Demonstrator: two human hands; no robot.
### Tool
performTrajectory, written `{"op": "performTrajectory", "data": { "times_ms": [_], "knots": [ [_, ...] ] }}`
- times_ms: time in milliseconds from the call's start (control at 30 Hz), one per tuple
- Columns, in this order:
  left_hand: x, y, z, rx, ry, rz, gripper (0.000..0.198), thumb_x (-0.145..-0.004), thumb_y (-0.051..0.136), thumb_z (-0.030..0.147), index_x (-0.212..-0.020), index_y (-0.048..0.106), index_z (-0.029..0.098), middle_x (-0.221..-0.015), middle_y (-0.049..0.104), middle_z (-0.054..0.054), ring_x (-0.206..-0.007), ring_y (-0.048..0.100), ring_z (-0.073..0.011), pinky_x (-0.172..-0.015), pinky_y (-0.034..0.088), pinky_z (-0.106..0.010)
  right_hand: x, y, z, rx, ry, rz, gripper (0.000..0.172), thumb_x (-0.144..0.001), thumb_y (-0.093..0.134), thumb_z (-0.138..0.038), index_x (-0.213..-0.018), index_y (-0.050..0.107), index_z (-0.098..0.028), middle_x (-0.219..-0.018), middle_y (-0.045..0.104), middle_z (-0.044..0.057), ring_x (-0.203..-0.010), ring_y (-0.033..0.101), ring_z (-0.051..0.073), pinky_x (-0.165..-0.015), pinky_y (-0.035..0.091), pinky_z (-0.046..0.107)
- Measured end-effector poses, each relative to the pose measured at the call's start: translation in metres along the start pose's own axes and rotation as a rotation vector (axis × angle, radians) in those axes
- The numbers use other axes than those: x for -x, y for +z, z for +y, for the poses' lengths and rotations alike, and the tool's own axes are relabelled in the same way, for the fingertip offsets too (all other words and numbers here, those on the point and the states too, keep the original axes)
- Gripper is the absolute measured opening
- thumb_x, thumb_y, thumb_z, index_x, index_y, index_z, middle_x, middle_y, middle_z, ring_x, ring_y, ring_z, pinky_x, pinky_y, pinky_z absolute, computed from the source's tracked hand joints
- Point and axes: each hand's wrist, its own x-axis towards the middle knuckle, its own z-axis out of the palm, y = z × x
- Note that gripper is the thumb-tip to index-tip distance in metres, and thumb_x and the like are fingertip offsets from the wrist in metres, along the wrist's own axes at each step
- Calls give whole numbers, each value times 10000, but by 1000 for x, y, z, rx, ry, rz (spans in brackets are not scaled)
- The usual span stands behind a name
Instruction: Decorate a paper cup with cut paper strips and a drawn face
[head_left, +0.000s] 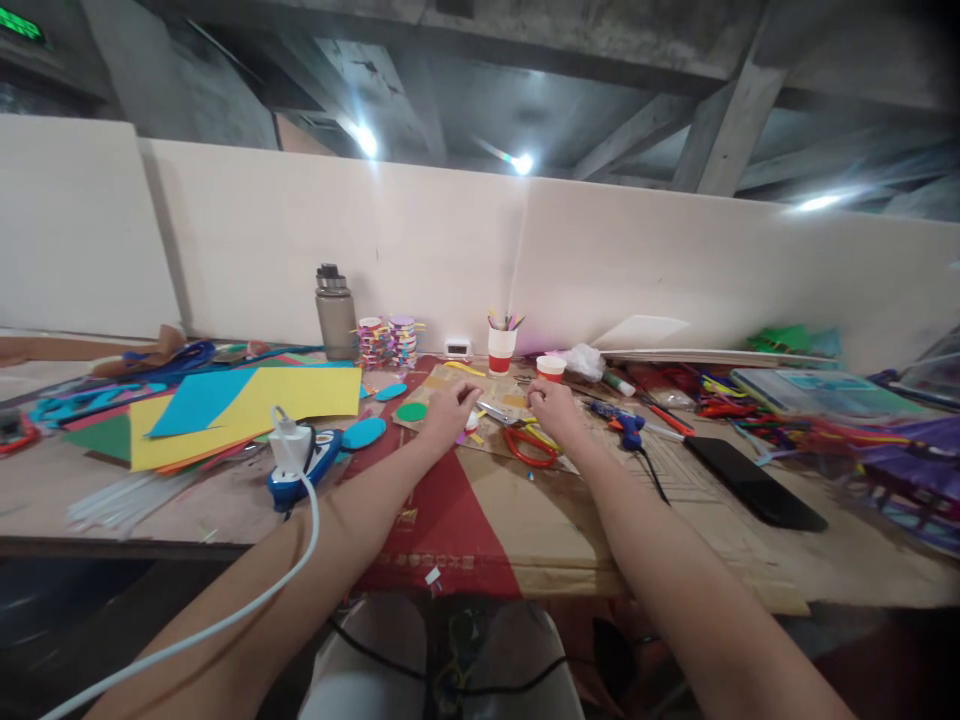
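Left grip (452,410) and right grip (553,404) both had fingers curled inward, fingertips close together; from my station I could not tell whether either had hold of anything. One pair of scissors (511,442) lay between them, orange loops nearest the right. One small white-and-purple piece (471,424) sat just beside the left.

I counted two red-and-white cups (502,350) on the far side, one holding thin sticks, two strip-wrapped cylinders (403,342), one bottle (334,320), two blue ovals (364,433), one green disc (411,412), one glue gun (630,425) and one black phone (754,483).

Red and brown cardboard (555,525) covered the middle of the bench (202,515). Beyond its far edge stood a white partition (420,230), under concrete beams (600,40) and three bright lamps (523,162).

One white cable (313,560) crossed above the left forearm and was cut off by the frame's near left edge. Purple material (892,450) at far right was too blurred to make out, and curled fingers hid both palms.
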Motion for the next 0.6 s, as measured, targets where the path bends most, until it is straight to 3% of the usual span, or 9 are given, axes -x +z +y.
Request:
{"op": "performTrajectory", "data": {
  "times_ms": [100,200,267,400,533,600],
  "knots": [
    [-4,-9,1,-12,-2,16,285,-871,497,371,-796,697,183,-685,649,-15,-680,578,-161,-655,414,-273,3,3,-3,-57,-37,13,276,-799,425,-124,-744,692,-166,-754,704,31,-730,609,152,-683,418,236],
    [-14,-27,-1,10,-33,136,351,-901,446,397,-777,684,171,-709,652,-27,-688,585,-155,-661,416,-265,5,4,-5,-107,-28,34,261,-819,451,-156,-875,707,-157,-811,714,43,-746,608,157,-711,426,249],
    [-22,-39,-3,-56,-96,157,364,-910,431,381,-743,671,163,-685,643,-34,-672,579,-156,-643,403,-262,5,4,-5,-136,-22,28,250,-814,471,-153,-902,705,-146,-805,709,54,-730,602,159,-702,426,256],
    [-29,-48,-8,-181,-154,11,338,-866,518,343,-591,621,177,-580,602,-27,-575,524,-153,-576,338,-267,6,7,-6,-141,-81,-26,245,-797,473,-103,-860,706,-148,-824,712,63,-737,600,158,-708,425,258],
    [-23,-38,-9,-399,-171,-261,380,-806,619,402,-494,572,192,-515,557,-23,-534,500,-160,-538,289,-274,7,11,-7,-123,-156,-88,228,-796,481,-85,-798,700,-147,-802,706,58,-735,588,152,-702,415,251],
    [-18,-32,-8,-491,-189,-330,321,-768,659,376,-509,611,192,-538,590,-34,-553,532,-173,-543,307,-273,7,13,-7,-123,-174,-108,216,-799,492,-89,-791,699,-150,-783,701,48,-722,578,148,-689,409,246]
  ]
}}
